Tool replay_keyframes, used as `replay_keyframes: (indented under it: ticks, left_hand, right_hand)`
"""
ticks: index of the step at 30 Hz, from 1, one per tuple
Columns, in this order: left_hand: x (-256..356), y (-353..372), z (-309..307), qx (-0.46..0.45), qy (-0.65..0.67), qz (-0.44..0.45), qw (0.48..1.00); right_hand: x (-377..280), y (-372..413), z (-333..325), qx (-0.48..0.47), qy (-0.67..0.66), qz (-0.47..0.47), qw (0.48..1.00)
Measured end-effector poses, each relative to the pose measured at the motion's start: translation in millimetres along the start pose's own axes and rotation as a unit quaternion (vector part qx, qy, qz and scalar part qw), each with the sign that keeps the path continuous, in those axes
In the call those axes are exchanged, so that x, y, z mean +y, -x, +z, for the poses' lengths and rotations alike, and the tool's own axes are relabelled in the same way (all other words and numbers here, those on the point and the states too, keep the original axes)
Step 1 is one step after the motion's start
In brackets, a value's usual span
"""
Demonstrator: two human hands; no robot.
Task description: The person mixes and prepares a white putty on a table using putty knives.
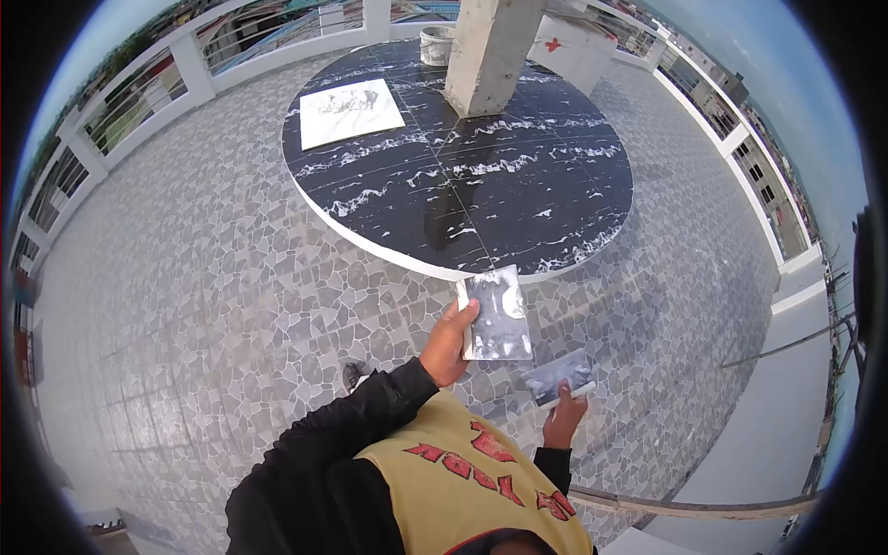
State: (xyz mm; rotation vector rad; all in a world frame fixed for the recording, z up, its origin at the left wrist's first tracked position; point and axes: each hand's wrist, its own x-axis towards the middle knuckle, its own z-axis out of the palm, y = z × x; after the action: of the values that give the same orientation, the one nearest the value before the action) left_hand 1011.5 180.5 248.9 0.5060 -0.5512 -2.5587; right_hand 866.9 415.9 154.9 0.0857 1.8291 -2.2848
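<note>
Here, gripping smeared plate (501, 328) in left hand (450, 346), extended toward near edge of desk (546, 208), and flat tool (551, 377) in right hand (563, 420).

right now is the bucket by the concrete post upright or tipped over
Upright: the bucket stands on the round black surface with its rim uppermost, beside the concrete post.

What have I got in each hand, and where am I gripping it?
Your left hand grips a smeared plate by its left edge, thumb on the face. Your right hand holds a scraper by its near edge.
</note>
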Motion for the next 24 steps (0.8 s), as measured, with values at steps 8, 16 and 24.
replay_keyframes:
  ticks: [8, 16, 24]
  left_hand:
    - [203.7, 77.2, -158.4, 0.154, -0.048, 0.175, 0.971]
    - [350.5, 96.0, -244.7, 0.263, -0.140, 0.324, 0.898]
    - [468.2, -2.1, -275.9, 0.260, -0.344, 0.336, 0.837]
  right_hand:
    - [24.7, 83.6, 267.0, -0.311, 0.283, -0.089, 0.903]
    - [17.3, 174.6, 497.2, -0.534, 0.286, -0.366, 0.706]
    - [73.6, 156.7, 666.6, -0.600, 0.236, -0.520, 0.560]
